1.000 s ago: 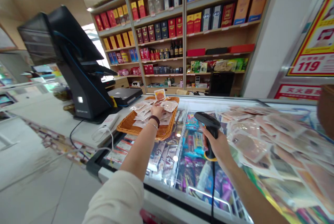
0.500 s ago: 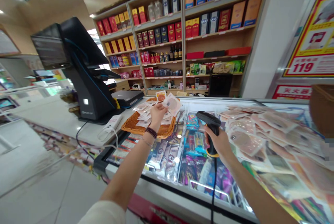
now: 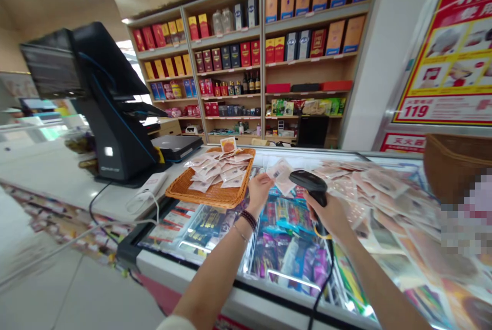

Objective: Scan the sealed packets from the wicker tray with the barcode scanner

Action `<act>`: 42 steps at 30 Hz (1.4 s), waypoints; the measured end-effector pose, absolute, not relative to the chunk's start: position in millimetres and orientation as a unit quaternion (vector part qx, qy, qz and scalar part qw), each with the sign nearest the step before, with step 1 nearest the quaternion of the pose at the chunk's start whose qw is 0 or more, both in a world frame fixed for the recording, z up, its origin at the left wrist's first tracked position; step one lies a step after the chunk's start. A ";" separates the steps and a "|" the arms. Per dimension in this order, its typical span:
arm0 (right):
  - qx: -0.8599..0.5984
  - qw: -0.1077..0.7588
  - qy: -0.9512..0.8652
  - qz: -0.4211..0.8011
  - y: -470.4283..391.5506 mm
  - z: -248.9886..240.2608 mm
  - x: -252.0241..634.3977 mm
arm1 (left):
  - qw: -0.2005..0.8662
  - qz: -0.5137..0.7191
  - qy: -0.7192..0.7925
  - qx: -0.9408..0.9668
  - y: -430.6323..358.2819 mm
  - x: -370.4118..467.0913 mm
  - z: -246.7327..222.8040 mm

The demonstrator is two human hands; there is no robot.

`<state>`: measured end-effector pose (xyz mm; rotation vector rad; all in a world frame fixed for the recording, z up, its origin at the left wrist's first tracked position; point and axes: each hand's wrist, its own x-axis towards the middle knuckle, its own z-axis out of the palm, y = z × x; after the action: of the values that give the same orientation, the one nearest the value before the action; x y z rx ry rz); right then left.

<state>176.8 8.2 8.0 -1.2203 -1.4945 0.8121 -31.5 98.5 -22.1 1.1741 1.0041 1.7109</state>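
Pinched in my left hand (image 3: 260, 189) is a small clear packet (image 3: 282, 176) with a printed label, held over the glass top of a freezer. My right hand (image 3: 326, 212) is wrapped round a black barcode scanner (image 3: 309, 182), whose head is right beside the packet. A cable hangs down from the scanner. To the left of my left hand sits an orange wicker basket (image 3: 184, 192) with several similar packets (image 3: 215, 170) in it. A large pile of flat packets (image 3: 384, 191) spreads over the glass to the right of my right hand.
A black register screen (image 3: 115, 109) and a flat grey device (image 3: 177, 145) stand on the white counter (image 3: 34, 166) at the left. Shelves of boxes and bottles line the back. At the right is a brown basket (image 3: 453, 166). Wrapped goods (image 3: 288, 217) show through the freezer glass.
My left hand has moved right, from over the wicker basket to beside the scanner, carrying the packet. The view has shifted a little to the right.
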 end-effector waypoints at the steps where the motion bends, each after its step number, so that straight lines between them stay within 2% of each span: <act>1: -0.515 0.495 -0.624 0.317 8.3 7.7 177.6 | 0.407 0.674 0.400 0.469 99.6 -31.2 -28.3; 6: -0.571 0.438 -0.661 0.212 11.0 3.4 175.8 | 0.419 0.663 0.410 0.465 101.7 -36.7 -47.0; 10: -0.579 0.388 -0.694 0.185 13.0 -0.5 173.4 | 0.443 0.670 0.401 0.440 100.6 -39.9 -50.2; 16: -0.581 0.398 -0.692 0.156 13.7 -6.1 172.1 | 0.444 0.668 0.406 0.438 98.0 -42.8 -50.0; 22: -0.564 0.408 -0.691 0.195 7.9 4.0 172.0 | 0.436 0.675 0.424 0.418 96.4 -43.3 -48.3; 33: -0.527 0.540 -0.590 0.288 -10.3 14.7 213.2 | 0.506 0.703 0.397 0.303 104.8 3.2 -22.0; 38: -0.524 0.618 -0.508 0.291 -30.3 27.0 261.8 | 0.579 0.673 0.351 0.296 118.9 65.2 -1.5; 42: -0.559 0.627 -0.479 0.253 -45.7 28.0 298.3 | 0.615 0.638 0.326 0.330 122.9 132.7 15.0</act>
<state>298.3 -45.7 28.0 -1.2825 -1.0988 0.5793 132.7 122.9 15.0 0.7601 0.7505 1.4700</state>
